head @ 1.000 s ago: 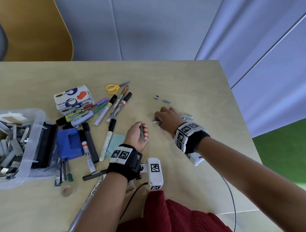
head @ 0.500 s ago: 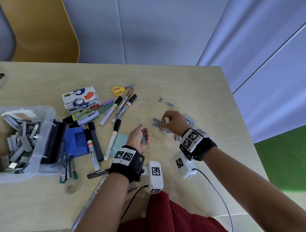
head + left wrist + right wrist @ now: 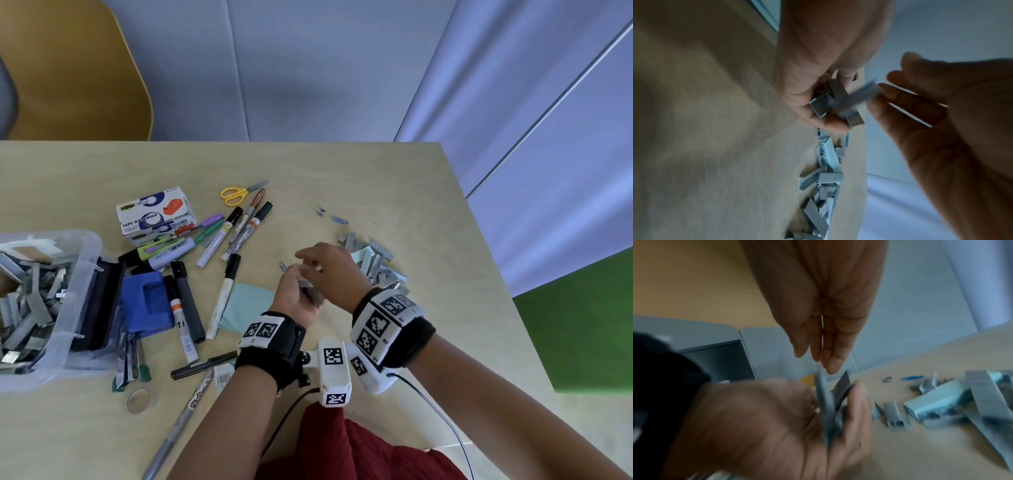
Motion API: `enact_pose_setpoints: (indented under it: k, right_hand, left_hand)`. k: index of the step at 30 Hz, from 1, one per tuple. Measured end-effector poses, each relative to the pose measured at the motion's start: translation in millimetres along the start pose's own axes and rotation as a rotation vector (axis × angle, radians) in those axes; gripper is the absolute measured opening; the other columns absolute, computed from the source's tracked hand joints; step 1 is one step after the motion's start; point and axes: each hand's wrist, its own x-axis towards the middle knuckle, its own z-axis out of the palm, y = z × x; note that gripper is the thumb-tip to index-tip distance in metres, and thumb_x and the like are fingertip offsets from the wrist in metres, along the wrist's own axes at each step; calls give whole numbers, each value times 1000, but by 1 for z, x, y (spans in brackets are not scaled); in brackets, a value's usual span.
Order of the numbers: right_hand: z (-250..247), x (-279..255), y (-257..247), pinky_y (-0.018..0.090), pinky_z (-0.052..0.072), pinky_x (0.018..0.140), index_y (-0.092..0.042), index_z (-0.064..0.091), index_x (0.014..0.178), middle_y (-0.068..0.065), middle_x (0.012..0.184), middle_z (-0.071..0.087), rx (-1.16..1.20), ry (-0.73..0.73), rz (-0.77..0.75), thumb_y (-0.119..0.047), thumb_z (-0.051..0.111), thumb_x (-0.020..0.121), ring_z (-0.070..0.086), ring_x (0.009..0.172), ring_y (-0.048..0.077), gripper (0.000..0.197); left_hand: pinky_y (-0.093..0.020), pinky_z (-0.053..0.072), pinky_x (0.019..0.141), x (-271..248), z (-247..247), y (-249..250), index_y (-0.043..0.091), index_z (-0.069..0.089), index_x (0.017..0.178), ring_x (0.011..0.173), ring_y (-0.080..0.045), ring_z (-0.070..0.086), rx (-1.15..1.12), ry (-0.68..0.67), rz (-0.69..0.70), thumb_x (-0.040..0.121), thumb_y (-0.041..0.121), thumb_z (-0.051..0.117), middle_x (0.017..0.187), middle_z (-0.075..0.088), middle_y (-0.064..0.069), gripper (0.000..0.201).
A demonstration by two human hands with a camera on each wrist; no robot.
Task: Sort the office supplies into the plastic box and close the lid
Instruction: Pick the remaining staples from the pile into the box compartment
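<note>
My left hand (image 3: 297, 286) is held just above the table and grips a bundle of grey staple strips (image 3: 835, 104). My right hand (image 3: 310, 262) reaches over it from the right, and its straight fingertips (image 3: 827, 365) touch one strip (image 3: 863, 95) laid across the bundle. More loose staple strips (image 3: 375, 262) are piled on the table just right of both hands. The clear plastic box (image 3: 73, 291) stands at the table's left edge without a lid on it, and several staple strips lie inside.
Between the box and my hands lie markers (image 3: 219, 241), yellow scissors (image 3: 234, 193), a tape dispenser carton (image 3: 154, 214), a blue hole punch (image 3: 145, 303), a green sticky pad (image 3: 248, 306) and a tape roll (image 3: 138, 400). The table's right edge runs close behind the staple pile. A yellow chair (image 3: 68, 75) stands beyond the table.
My right hand left the staple pile and moved left to my left hand. The left hand rose a little and now holds more strips.
</note>
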Motion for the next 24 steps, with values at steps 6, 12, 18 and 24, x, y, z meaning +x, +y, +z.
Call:
enact_pose_setpoints:
  k: [6, 12, 18, 24]
  right_hand:
    - [-35, 27, 18, 12, 37, 80, -7, 62, 118, 11, 111, 65, 4, 141, 20, -1, 48, 90, 61, 99, 23, 32]
    - [-7, 35, 51, 35, 39, 100, -17, 44, 136, 8, 129, 49, -411, -312, -36, 1, 58, 81, 47, 118, 29, 59]
    - [27, 44, 57, 35, 39, 91, -11, 62, 109, 7, 119, 54, -487, -236, -109, 3, 44, 85, 50, 106, 31, 33]
    - [25, 44, 52, 28, 40, 80, -5, 65, 95, 11, 107, 56, -290, -185, -66, 5, 56, 73, 54, 93, 31, 25]
  left_hand:
    - [-9, 30, 35, 5, -20, 14, 14, 43, 65, 27, -11, 44, -11, 16, -30, 99, 33, 34, 39, 48, 1, 40]
    - [-8, 20, 29, 8, -25, 25, 16, 38, 63, 22, -7, 31, 89, -17, -6, 97, 38, 29, 36, 37, 4, 41]
    - [-7, 19, 28, 8, -32, 22, 14, 39, 63, 21, -7, 31, 52, -17, 10, 98, 52, 22, 34, 38, 5, 55]
    - [-9, 19, 29, 4, -39, 23, 14, 38, 63, 22, -7, 31, 45, -8, 7, 98, 50, 21, 34, 37, 2, 53]
